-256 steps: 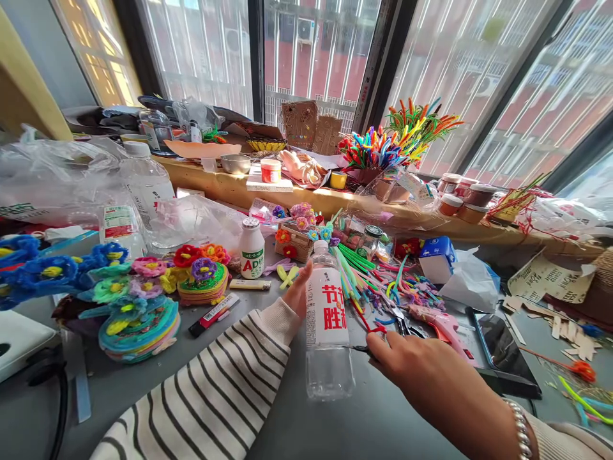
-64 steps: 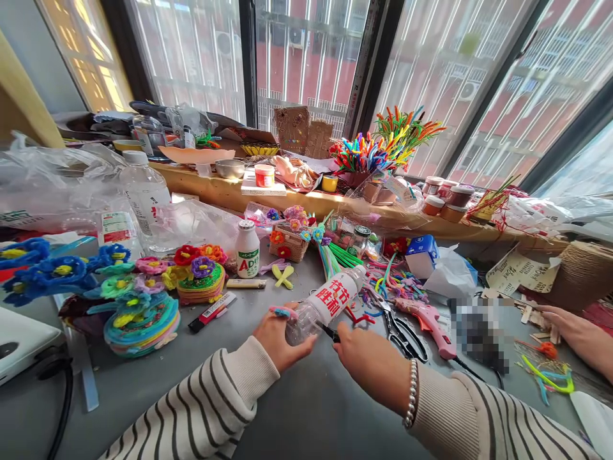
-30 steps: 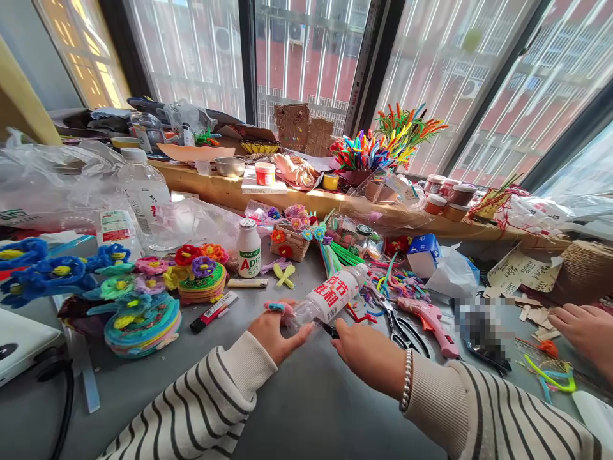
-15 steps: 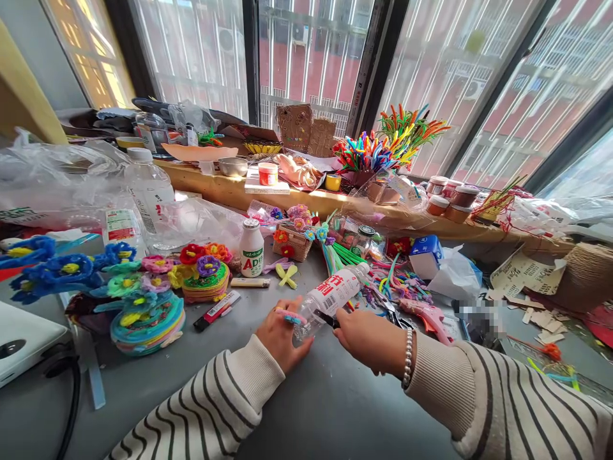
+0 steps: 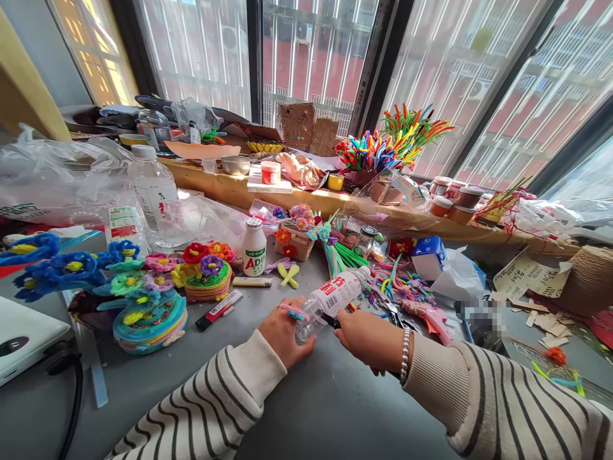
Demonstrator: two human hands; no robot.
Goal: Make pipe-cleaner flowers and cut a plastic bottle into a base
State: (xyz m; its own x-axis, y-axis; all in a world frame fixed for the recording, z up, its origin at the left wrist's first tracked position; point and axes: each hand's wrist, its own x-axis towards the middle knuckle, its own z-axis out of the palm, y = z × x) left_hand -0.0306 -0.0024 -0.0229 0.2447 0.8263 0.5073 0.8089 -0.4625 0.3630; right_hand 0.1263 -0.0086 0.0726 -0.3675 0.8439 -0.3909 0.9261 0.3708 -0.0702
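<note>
A clear plastic bottle with a white label and red lettering lies tilted over the grey table, cap pointing away to the right. My left hand is closed round its base and wears a pink and blue pipe-cleaner ring on one finger. My right hand is closed on a small dark tool, whose tip touches the bottle's lower side. What kind of tool it is I cannot make out. Both sleeves are striped.
Stacks of pipe-cleaner flowers lie at the left, with a small white AD bottle and a red and black marker near them. Scissors, a pink glue gun and loose pipe cleaners lie at the right. A cluttered wooden shelf runs behind.
The bottle stood upright 8.5 s ago; it is now tipped over in my left hand. My right hand has brought the dark tool against it. Another person's hand at the right has left view.
</note>
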